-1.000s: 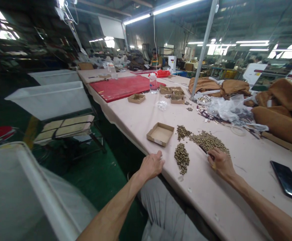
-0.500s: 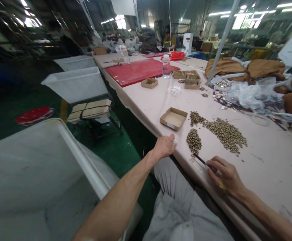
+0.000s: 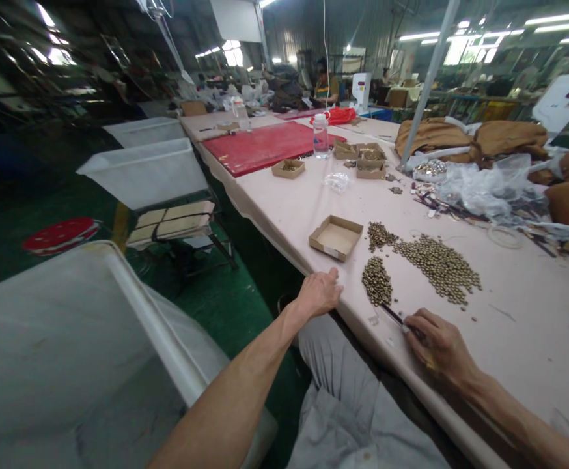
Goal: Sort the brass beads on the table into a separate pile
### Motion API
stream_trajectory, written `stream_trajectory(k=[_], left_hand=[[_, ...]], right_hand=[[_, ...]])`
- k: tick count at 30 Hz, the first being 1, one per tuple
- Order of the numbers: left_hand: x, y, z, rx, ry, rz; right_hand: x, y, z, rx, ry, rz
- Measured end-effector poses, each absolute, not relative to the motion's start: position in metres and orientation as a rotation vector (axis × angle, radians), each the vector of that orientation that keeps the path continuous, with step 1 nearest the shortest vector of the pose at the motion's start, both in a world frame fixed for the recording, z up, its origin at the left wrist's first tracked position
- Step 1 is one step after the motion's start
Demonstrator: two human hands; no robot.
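Note:
My right hand is closed around a thin dark pen-like stick. Its tip meets the near end of a small pile of bronze-coloured metal studs. A larger spread of the same round pieces lies to the right, joined at its left by another small cluster. At the table's front edge rests my left hand, its fingers loosely bent and apart, holding nothing I can see. Just beyond it sits a shallow cardboard box with nothing visible inside.
Small cardboard boxes with metal pieces, a water bottle and a red sheet occupy the far table. Plastic bags and brown material lie right. A large white bin stands left, beside my legs.
The view has shifted slightly. The stick's tip has moved a little to the right along the pile's near end, and a loose stud now shows beside it. My left hand stays in place.

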State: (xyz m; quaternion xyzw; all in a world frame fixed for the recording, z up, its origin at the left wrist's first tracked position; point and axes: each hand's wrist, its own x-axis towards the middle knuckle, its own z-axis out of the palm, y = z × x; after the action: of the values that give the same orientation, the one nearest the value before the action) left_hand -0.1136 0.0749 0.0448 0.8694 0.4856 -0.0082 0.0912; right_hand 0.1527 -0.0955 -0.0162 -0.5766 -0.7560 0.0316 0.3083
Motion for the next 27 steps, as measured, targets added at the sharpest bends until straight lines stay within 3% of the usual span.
stream_trajectory(k=[10, 18, 27], left_hand=[[-0.11, 0.074, 0.052, 2.61, 1.437, 0.038], [-0.098, 0.063, 0.052, 2.615, 1.245, 0.391], [-0.075, 0.034, 0.043, 2.62, 1.093, 0.479]], right_hand=[[0.181, -0.09, -0.013, -1.541, -1.785, 0.005], [0.217, -0.088, -0.036, -1.778, -1.698, -0.143], [0.197, -0.088, -0.03, -1.687, -1.826, -0.037]])
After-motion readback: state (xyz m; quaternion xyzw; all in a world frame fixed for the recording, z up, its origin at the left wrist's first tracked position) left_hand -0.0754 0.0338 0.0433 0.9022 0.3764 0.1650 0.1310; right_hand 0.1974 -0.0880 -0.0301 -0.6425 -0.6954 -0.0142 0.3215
